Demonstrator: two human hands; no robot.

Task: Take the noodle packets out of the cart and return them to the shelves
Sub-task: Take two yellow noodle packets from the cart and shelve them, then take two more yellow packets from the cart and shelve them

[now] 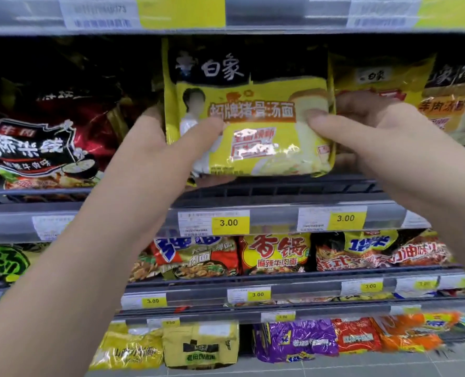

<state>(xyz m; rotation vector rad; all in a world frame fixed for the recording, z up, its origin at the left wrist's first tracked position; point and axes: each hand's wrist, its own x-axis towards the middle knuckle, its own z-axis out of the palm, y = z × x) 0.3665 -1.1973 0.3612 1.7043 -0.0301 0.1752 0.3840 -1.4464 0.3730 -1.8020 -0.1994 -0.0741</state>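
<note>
Left hand (pixel 155 148) and right hand (pixel 367 131): 2 hands clamp 1 yellow noodle packet (pixel 253 104) by its side edges, thumbs on the front. Packet is upright at the front of the wire shelf (pixel 280 191); contact with it cannot be told. Neighbours: 1 dark red packet (pixel 35 142) to the left, 1 yellow packet (pixel 383 77) to the right, partly hidden by the right hand. Rail below carries 2 price tags (pixel 228 222) reading 3.00. Forearms cover part of the lower rows.

yellow packet (pixel 253 104): 白象 across the dark top; 招牌猪骨汤面 on the orange band
price tags (pixel 228 222) on shelf rail (pixel 274 216): 3.00
red packet (pixel 276 254) below: 香锅, 麻辣牛肉面
lower tags (pixel 257 294): 3.00
</note>
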